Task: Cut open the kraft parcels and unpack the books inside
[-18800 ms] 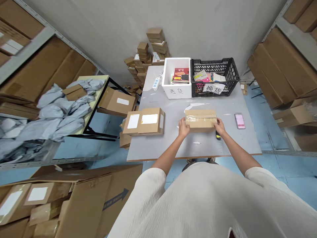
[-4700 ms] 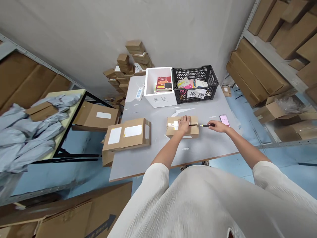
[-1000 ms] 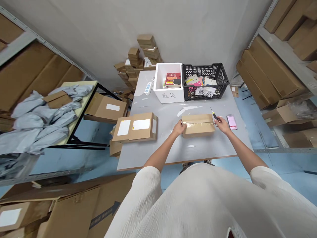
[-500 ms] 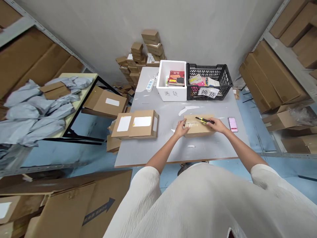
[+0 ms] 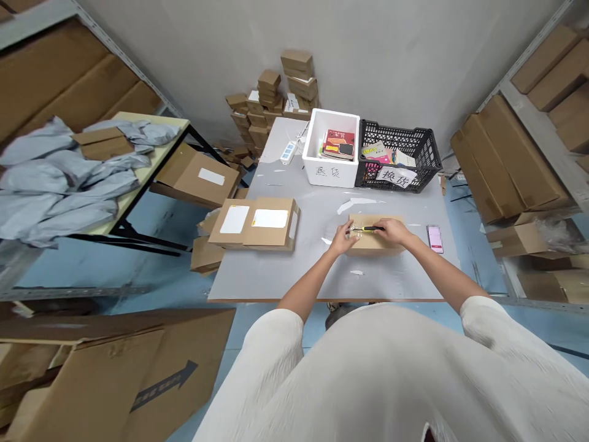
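Note:
A closed cardboard box point(image 5: 375, 245) lies on the grey table in front of me, with shiny clear tape across its top at the left. My left hand point(image 5: 343, 238) grips the box's left end, thumb on top beside the tape. In my right hand point(image 5: 393, 231) is a black and yellow utility knife point(image 5: 369, 228). Its tip points left, down at the tape near my left fingers. The blade itself is too small to make out clearly.
Two labelled boxes point(image 5: 257, 224) sit at the table's left. Behind stand a white foam box point(image 5: 329, 175) and a black crate point(image 5: 391, 178), both holding books. A phone point(image 5: 435, 239) lies at right, paper scraps point(image 5: 356, 203) nearby. Grey parcels point(image 5: 69, 172) cover a side table.
The knife in my right hand has moved left along the box top and lies more level, its tip now by the tape. My left hand stays at the box's left end. The view has shifted slightly.

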### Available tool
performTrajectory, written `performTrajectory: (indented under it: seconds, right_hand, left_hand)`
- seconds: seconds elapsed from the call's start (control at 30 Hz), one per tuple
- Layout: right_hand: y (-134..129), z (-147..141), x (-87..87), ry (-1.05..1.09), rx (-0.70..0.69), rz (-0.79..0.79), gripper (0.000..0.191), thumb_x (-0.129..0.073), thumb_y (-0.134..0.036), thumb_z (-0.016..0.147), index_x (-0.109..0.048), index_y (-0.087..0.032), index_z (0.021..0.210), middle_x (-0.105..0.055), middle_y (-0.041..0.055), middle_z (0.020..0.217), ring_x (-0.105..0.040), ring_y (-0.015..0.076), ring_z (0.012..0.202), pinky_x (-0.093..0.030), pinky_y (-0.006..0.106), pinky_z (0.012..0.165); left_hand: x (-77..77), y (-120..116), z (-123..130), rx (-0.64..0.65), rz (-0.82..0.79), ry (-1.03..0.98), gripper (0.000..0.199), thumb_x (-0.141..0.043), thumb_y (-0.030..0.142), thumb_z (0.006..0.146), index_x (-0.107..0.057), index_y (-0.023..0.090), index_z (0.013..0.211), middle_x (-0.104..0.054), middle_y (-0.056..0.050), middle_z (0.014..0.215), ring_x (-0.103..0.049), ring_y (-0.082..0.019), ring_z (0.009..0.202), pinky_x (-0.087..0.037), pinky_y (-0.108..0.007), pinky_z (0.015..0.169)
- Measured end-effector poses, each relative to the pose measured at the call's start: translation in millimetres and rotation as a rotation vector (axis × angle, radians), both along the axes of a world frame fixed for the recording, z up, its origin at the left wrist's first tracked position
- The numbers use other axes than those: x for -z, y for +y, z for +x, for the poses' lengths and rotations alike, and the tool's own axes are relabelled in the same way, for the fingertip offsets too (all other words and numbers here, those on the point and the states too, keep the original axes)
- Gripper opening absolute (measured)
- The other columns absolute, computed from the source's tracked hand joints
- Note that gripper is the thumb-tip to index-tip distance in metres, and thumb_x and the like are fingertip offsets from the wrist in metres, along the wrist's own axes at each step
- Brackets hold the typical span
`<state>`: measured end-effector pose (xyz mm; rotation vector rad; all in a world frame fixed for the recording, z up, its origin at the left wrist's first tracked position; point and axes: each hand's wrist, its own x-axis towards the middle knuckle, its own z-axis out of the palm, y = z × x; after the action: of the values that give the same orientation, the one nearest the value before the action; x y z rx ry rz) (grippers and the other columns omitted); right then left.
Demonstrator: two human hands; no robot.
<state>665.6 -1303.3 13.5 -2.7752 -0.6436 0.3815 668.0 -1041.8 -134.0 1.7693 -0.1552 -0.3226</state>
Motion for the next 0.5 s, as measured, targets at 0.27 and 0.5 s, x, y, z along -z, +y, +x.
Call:
performTrajectory:
  seconds: [0.27,0.5]
  right_hand:
    - [3,10,-7.8,-0.013,-0.085,-0.075,0.036,-0.057,-0.040,0.112,-0.084,-0.026,0.131,-0.082,0.0113,0.120,-0.074,0.0301,0.108,-0.049,0.035,0.090]
    - [7,14,-9.3,-0.035,-0.121,-0.105,0.037,-0.053,-0.037,0.113,-0.085,-0.024,0.128,-0.082,0.0143,0.117,-0.073,0.0300,0.103,-0.048,0.037,0.091]
  left_hand:
    - [-3.6,0,0,0.006,0.019,0.024,0.096,-0.090,0.046,0.086,-0.048,0.026,0.170,-0.050,-0.019,0.161,-0.064,-0.036,0.140,-0.054,-0.053,0.119]
    - [-7.6,0,0,0.012,0.036,0.022,0.095,-0.089,0.041,0.085,-0.048,0.024,0.170,-0.050,-0.019,0.160,-0.066,-0.034,0.138,-0.052,-0.052,0.123]
